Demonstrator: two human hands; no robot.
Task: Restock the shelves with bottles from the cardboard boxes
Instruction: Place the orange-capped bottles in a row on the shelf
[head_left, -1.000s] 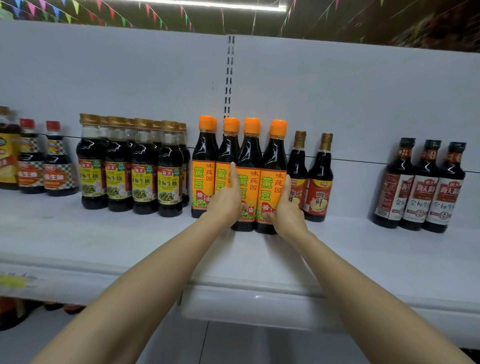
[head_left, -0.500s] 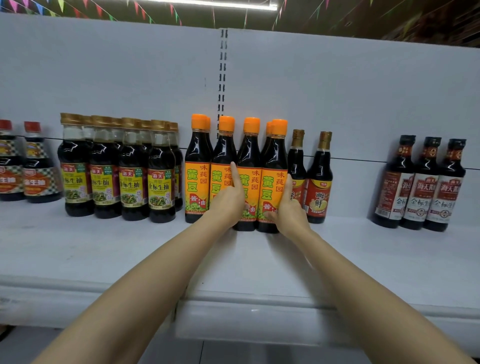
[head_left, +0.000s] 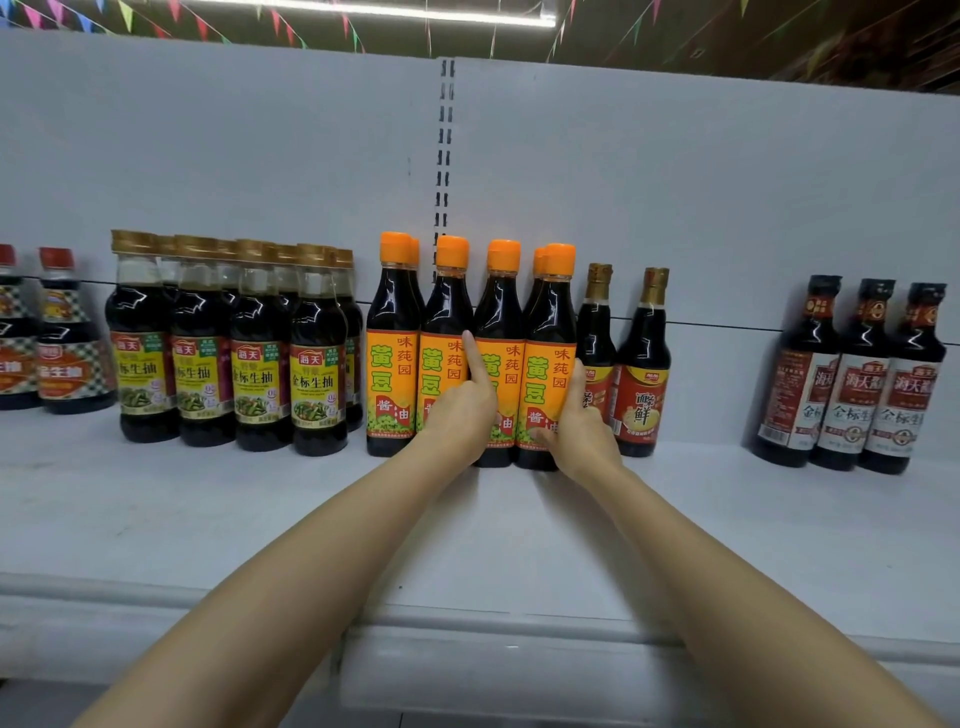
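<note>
On the white shelf the orange-cap bottles already stand in a tight row, so that batch looks basically stocked. Left hand grips one in the middle, index finger pointing up the label; right hand wraps the end bottle. Big gap on the right remains unfilled, and no cardboard boxes in view.

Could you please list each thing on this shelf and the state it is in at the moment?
Orange-capped dark sauce bottles with orange labels: upright, capped, packed side by side.
Gold-capped dark bottles with yellow labels: upright, capped, in rows.
Two slim gold-necked bottles with red labels: upright, capped.
Three dark-capped bottles with white labels: upright, standing apart.
Left hand: on the orange labels, forefinger straight.
Right hand: holding the rightmost orange-capped bottle.
</note>
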